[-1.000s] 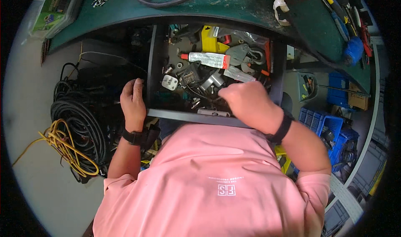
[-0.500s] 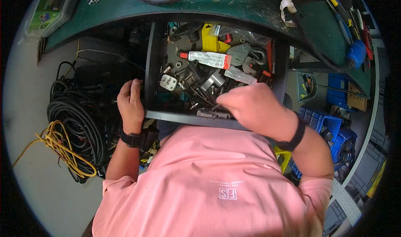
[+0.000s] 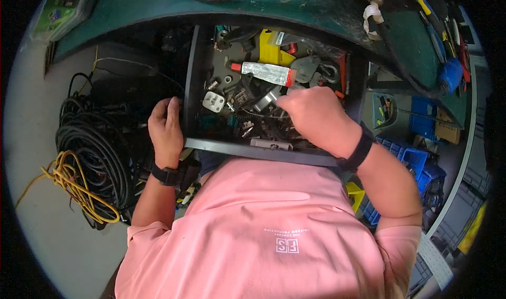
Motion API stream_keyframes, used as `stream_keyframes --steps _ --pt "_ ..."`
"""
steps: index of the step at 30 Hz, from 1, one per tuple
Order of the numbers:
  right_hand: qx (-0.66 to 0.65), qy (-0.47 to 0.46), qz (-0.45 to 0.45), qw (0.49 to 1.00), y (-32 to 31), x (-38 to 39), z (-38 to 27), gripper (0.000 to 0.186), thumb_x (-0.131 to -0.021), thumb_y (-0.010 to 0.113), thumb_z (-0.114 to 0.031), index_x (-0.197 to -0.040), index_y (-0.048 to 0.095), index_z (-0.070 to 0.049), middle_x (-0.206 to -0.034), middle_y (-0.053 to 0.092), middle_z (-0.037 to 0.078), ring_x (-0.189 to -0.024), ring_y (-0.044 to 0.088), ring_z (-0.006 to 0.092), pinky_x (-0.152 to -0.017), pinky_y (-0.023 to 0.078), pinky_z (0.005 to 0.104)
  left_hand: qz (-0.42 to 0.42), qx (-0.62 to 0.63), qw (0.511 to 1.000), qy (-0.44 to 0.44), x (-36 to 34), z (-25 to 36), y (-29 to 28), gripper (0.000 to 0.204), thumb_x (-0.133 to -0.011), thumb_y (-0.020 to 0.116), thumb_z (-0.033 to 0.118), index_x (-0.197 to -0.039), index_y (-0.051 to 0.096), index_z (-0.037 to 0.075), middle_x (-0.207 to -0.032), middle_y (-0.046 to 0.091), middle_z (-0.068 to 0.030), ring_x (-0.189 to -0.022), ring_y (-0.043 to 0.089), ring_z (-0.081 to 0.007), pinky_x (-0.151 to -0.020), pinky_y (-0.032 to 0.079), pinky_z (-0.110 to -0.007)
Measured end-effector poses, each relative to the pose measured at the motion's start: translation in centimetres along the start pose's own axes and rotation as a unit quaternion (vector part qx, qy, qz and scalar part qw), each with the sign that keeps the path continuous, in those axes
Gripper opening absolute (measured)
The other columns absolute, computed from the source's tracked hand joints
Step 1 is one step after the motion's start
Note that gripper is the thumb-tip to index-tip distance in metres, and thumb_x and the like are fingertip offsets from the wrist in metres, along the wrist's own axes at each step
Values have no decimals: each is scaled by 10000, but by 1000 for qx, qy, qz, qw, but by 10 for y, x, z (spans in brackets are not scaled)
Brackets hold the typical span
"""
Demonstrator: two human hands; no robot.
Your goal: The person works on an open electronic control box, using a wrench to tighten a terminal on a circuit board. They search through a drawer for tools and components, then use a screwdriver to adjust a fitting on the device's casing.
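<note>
My right hand (image 3: pixel 319 117) is over the drawer (image 3: pixel 247 149), its fingers curled closed. Its fingertips meet beside a shiny metal cylinder (image 3: pixel 266 102); whatever is between them is too hidden to make out. My left hand (image 3: pixel 166 127) lies along the outside of the drawer's left wall, thumb stretched forward and the other fingers partly out of sight. Inside the drawer are a white-and-red squeeze tube (image 3: pixel 266 74), a yellow plastic piece (image 3: pixel 269 51), a white square block (image 3: pixel 213 102) and a grey bar (image 3: pixel 271 144) by the front wall, among many small metal parts.
Above the drawer runs a green worktop (image 3: pixel 253 14) with a black cable. Coiled black cables (image 3: pixel 89 146) and a yellow cord (image 3: pixel 74 185) lie at left. Blue crates (image 3: pixel 414 159) stand at right, and screwdrivers (image 3: pixel 450 72) hang at the worktop's right end.
My right hand has moved away from the drawer's front wall, further into the drawer, and now covers a second tube. The grey bar shows more fully. My left hand stays by the left wall.
</note>
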State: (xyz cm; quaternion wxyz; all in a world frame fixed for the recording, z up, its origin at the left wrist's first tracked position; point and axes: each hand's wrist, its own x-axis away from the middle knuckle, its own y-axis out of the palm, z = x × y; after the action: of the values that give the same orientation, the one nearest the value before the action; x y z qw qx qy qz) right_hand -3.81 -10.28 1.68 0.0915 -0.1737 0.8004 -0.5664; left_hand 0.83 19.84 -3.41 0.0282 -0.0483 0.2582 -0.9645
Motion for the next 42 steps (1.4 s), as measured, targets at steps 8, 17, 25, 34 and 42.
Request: stream_keyframes --steps 8,17,25,34,42 --pt "10 24 -2 1000 -15 5 16 129 -799 554 -92 -819 681 -80 -745 669 133 -722 680 319 -633 543 434 10 -17 1000 1 1 -2 0 297 -979 604 227 -952 660 -63 -770 633 -81 -715 536 -117 -665 439 -275" --pt "-123 208 101 965 -67 75 29 169 -848 630 -74 -982 717 -21 -903 708 172 -797 688 337 -700 540 375 24 -13 1000 15 0 -1 2 278 -988 600 208 -938 654 -60 -769 626 -44 -714 523 -88 -650 429 -257" --pt "-250 372 121 886 -55 132 41 196 -898 595 -46 -1053 708 -3 -778 680 82 -617 590 127 -577 476 271 -16 18 1000 14 -4 -8 1 275 -1002 578 219 -959 644 -45 -817 605 1 -735 498 -70 -667 403 -233" --pt "-308 372 191 855 -46 149 39 205 -937 587 -71 -1095 694 4 -779 670 46 -625 556 88 -576 455 243 24 -33 999 25 -5 -2 3 278 -978 615 213 -917 652 -55 -724 591 -31 -675 486 -90 -622 410 -259" --pt "-312 369 170 859 -37 151 31 207 -942 595 -88 -1104 690 -1 -789 680 49 -622 560 89 -580 466 247 18 1 999 36 -6 -5 3 266 -980 606 192 -914 647 -62 -738 603 -44 -686 501 -92 -628 419 -260"
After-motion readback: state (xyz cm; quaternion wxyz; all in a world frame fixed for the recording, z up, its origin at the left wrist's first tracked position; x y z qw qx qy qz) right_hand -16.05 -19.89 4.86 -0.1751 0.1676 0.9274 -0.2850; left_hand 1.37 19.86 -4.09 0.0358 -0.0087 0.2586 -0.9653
